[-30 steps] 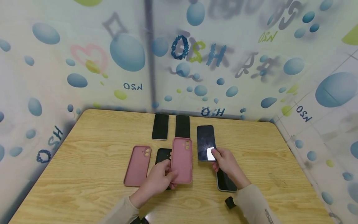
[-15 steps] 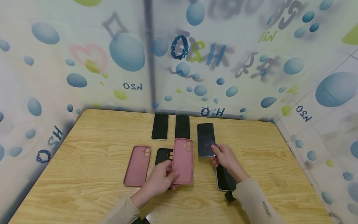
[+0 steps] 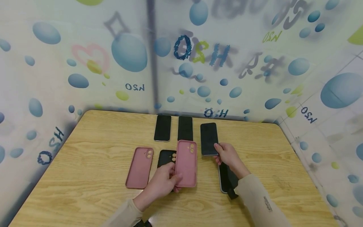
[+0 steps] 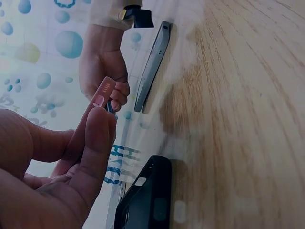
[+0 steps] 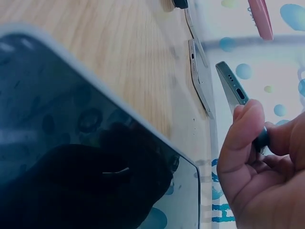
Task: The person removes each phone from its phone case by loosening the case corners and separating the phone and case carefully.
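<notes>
My left hand (image 3: pixel 163 179) pinches a pink phone case (image 3: pixel 186 164) by its lower left side, the hollow inside facing up. Beneath that hand lies a black phone case (image 3: pixel 166 157), partly covered by the hand and the pink case. My right hand (image 3: pixel 229 157) holds a smartphone (image 3: pixel 209 138) by its lower right corner, dark screen up. In the right wrist view, the lower edge of this smartphone (image 5: pixel 232 83) with its charging port shows above the table. The left wrist view shows the pink case (image 4: pixel 90 119) between thumb and fingers.
Another pink phone case (image 3: pixel 139 168) lies on the left of the wooden table (image 3: pixel 93 176). Two dark phones, one at the back (image 3: pixel 163 128) and one beside it (image 3: pixel 185 127), lie near the wall. A further phone (image 3: pixel 224 178) lies under my right wrist.
The right hand has moved slightly away from me with the smartphone, and the bright reflection on its screen is gone. The left hand has shifted the pink case slightly right.
</notes>
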Available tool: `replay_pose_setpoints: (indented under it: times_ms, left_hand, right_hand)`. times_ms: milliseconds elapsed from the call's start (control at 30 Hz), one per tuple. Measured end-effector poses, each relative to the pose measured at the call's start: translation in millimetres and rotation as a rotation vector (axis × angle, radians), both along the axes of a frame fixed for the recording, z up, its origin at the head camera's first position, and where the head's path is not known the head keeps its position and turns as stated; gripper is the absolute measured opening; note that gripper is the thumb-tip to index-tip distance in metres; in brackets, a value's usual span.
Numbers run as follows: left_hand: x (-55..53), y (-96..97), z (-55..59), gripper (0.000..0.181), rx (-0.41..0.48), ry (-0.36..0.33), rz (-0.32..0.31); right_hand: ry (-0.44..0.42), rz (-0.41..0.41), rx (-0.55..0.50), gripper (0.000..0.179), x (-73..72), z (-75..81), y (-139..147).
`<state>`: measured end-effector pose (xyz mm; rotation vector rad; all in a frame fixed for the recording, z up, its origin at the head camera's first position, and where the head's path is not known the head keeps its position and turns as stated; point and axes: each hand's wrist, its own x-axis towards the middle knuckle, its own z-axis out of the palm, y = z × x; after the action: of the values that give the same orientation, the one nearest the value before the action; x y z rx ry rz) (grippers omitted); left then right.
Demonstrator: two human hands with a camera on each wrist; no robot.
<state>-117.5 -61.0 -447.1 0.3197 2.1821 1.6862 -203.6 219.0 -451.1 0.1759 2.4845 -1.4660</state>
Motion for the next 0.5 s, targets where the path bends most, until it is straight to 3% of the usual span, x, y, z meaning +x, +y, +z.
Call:
replay_pose_setpoints:
  times_ms: [500]
  left_hand:
    - [1.1, 2.0, -0.4, 0.012, -0.011, 0.008, -0.006]
  right_hand:
    - [-0.019, -0.011, 0.046, 0.035, -17.4, -3.3, 1]
